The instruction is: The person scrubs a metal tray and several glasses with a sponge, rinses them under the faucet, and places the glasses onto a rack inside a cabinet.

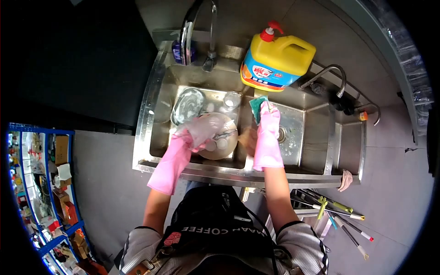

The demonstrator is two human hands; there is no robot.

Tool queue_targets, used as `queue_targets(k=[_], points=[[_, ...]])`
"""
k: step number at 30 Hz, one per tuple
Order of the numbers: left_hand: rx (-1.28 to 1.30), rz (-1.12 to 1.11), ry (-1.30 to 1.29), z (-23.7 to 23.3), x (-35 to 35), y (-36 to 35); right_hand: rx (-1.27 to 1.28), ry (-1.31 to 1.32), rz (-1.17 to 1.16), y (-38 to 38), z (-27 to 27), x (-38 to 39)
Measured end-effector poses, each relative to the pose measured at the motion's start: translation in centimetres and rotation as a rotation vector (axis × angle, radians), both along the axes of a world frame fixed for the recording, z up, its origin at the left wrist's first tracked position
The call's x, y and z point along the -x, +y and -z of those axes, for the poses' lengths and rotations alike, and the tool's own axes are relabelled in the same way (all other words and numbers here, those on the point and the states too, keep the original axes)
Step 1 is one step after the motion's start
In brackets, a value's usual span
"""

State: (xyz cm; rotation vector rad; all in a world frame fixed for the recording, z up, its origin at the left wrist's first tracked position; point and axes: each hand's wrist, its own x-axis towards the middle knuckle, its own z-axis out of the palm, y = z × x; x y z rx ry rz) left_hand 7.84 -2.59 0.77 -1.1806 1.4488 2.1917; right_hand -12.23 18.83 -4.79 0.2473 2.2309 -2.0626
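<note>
Both my hands wear long pink rubber gloves. Over the left sink basin, my left hand (187,139) is closed on a translucent plastic container (205,129), whose exact kind is blurred. Beneath it sits a round pale bowl (215,155) with small round items and metal utensils inside. My right hand (269,113), above the divider side of the middle basin, grips a green scouring pad (257,108). Beside the bowl lie a soapy oval dish (189,105) and a clear glass (232,99).
A big yellow detergent jug (282,57) with a red pump stands behind the basins. Faucets (211,41) rise along the back edge. A cloth (345,180) hangs on the front rim. Mop handles (341,215) lean at lower right; a blue shelf (46,192) stands left.
</note>
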Motion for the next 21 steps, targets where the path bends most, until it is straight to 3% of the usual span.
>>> queue_targets(k=[1, 3, 7, 8, 9, 11, 14, 17, 19, 21], points=[[0.043, -0.032, 0.017, -2.8, -0.4, 0.8, 0.288, -0.158, 0.009, 1.0, 0.0, 1.1], [0.118, 0.085, 0.029, -7.0, 0.7, 1.2, 0.566, -0.319, -0.130, 2.4, -2.2, 2.1], [0.276, 0.305, 0.035, -10.1, 1.8, 1.7, 0.089, -0.242, -0.141, 2.6, 1.4, 3.6], [0.273, 0.263, 0.051, -9.8, 1.2, 1.7, -0.024, -0.091, -0.190, 2.5, 2.0, 3.5], [0.243, 0.171, 0.081, -9.0, 0.2, 1.7, -0.300, 0.031, -0.237, 3.4, 7.0, 5.4], [0.134, -0.104, 0.158, -7.3, -1.9, 1.9, -0.804, 0.246, -0.273, 2.5, 3.4, 3.9], [-0.016, -0.477, 0.262, -5.7, -4.4, 2.6, -1.151, 0.282, -0.357, 1.9, -2.7, 2.6], [-0.115, -0.579, 0.333, -2.9, -6.7, 2.1, -0.925, 0.289, -0.208, 3.0, -1.9, 2.8], [-0.196, -0.595, 0.380, -2.1, -7.7, 1.7, -0.488, 0.170, -0.236, 4.1, -0.6, 4.0], [-0.179, -0.684, 0.342, -2.4, -7.6, 2.2, -0.760, 0.370, -0.211, 5.9, -2.0, 4.7]])
